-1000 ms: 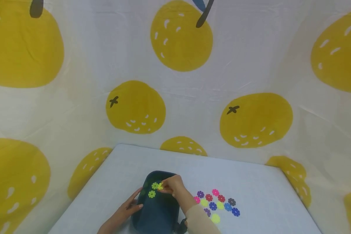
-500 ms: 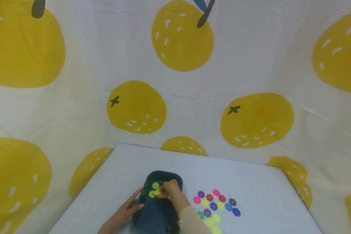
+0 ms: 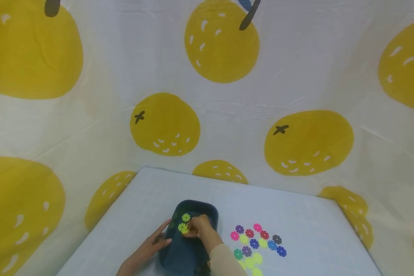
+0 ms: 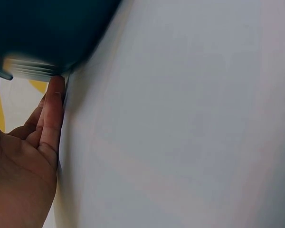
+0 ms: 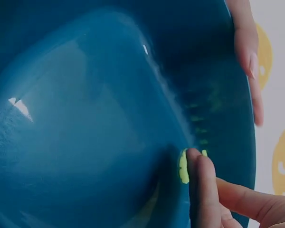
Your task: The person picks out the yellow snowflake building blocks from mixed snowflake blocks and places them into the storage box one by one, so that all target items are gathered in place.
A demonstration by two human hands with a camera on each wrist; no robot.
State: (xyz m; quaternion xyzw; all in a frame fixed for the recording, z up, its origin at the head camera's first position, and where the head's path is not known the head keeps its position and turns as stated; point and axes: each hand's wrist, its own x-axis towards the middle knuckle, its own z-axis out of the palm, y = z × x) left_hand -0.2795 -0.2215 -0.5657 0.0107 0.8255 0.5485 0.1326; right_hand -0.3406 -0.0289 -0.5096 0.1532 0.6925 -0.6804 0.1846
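Observation:
My left hand (image 3: 151, 243) rests along the left side of a dark blue-green plastic basin (image 3: 212, 209), its fingers straight and touching the rim. In the left wrist view the fingers (image 4: 52, 111) reach up to the basin's underside. My right hand (image 3: 201, 228) is inside the basin and pinches a yellow notched snowflake disc (image 5: 183, 166) near the wall. Two more yellow-green discs, one upper (image 3: 186, 217) and one lower (image 3: 181, 227), lie at the basin's far left, close beside those fingertips. Part of the pinched disc is hidden behind the fingers.
On the white table (image 3: 296, 214), right of the basin, lie several loose snowflake discs: pink (image 3: 257, 227), red (image 3: 264, 234), blue (image 3: 254, 243), purple (image 3: 246, 251), green (image 3: 238, 253), black (image 3: 277, 239) and yellow (image 3: 257, 258). A fruit-printed cloth (image 3: 227, 122) hangs behind and beside the table.
My right hand has moved down inside the basin, bringing the yellow disc from beside the upper disc to the lower one. The left hand stays at the rim. The head view has shifted slightly.

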